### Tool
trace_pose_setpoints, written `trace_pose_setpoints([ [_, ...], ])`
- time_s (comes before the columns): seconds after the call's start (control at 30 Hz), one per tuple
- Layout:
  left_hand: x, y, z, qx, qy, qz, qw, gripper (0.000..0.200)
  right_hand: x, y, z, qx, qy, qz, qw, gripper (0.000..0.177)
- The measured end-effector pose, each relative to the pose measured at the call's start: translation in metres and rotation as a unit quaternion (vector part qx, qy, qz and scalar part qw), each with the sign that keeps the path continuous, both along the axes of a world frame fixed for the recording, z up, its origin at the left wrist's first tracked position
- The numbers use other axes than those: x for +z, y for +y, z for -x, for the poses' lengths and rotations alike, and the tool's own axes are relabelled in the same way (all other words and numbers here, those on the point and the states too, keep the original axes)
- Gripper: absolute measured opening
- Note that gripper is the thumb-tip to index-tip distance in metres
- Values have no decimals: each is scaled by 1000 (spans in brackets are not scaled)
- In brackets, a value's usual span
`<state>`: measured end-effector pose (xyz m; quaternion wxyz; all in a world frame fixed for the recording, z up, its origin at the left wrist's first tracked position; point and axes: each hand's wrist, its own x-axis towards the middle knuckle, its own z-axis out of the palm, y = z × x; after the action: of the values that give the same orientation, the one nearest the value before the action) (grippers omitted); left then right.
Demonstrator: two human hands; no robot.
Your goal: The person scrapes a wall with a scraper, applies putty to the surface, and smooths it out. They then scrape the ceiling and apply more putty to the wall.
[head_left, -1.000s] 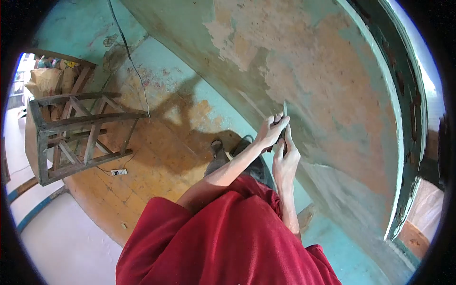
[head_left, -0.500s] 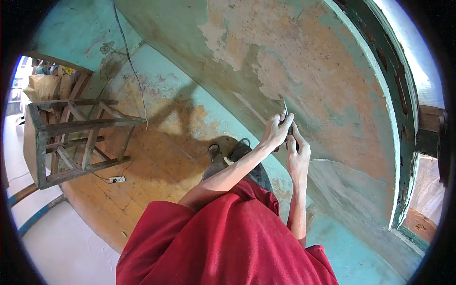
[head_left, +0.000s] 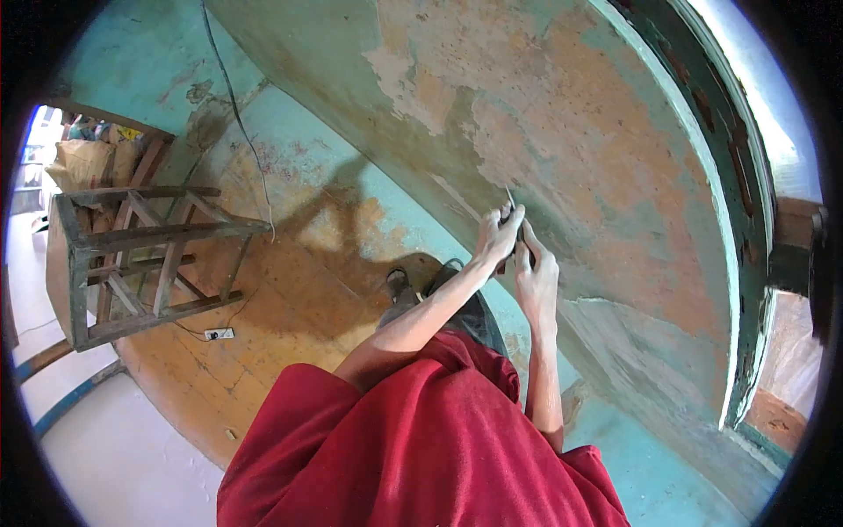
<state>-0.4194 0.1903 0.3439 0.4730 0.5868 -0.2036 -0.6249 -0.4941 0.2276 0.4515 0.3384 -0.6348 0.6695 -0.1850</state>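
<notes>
My left hand (head_left: pixel 499 237) is closed around a thin-bladed scraper (head_left: pixel 510 197), close to the blade. Seen almost edge-on, the blade reaches up to the wall (head_left: pixel 606 176), whose surface is patchy with green paint and bare tan plaster. Just to the right and lower, my right hand (head_left: pixel 536 274) is closed too, its fingers bent round the dark handle. Most of the handle is hidden by my fingers. Both hands are close together, in front of the wall's lower part.
An upturned wooden stool (head_left: pixel 158 233) lies at left, with a power socket (head_left: pixel 219 334) and cord on the worn floor (head_left: pixel 290 290). Behind it stands a filled sack (head_left: pixel 83 162). A dark cable (head_left: pixel 230 92) hangs at upper left. A window frame (head_left: pixel 746 202) edges the right side.
Both my hands and the scraper have shifted a little to the left along the wall. My grip looks the same.
</notes>
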Motion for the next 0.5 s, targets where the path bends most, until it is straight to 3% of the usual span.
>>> trace_pose_setpoints([
  [0.1,13,7,13,61,5,59,996,49,11,9,3,-18,-32,31,999,45],
  [0.2,6,-2,3,42,-27,75,996,46,-1,2,-1,-21,-22,25,999,44],
  [0.23,2,2,2,42,62,-27,997,47,-16,1,0,-8,-22,34,999,44],
  [0.33,-32,2,10,29,25,64,997,43,3,2,-4,10,-27,42,999,43],
  [0.4,9,8,8,55,49,56,996,43,-8,2,5,22,-41,63,997,43],
  [0.47,-3,1,4,58,-30,43,997,42,-3,-5,-5,10,-37,55,998,43],
  [0.5,-26,-5,-1,60,40,56,996,41,-18,-11,-9,12,-25,28,999,43],
])
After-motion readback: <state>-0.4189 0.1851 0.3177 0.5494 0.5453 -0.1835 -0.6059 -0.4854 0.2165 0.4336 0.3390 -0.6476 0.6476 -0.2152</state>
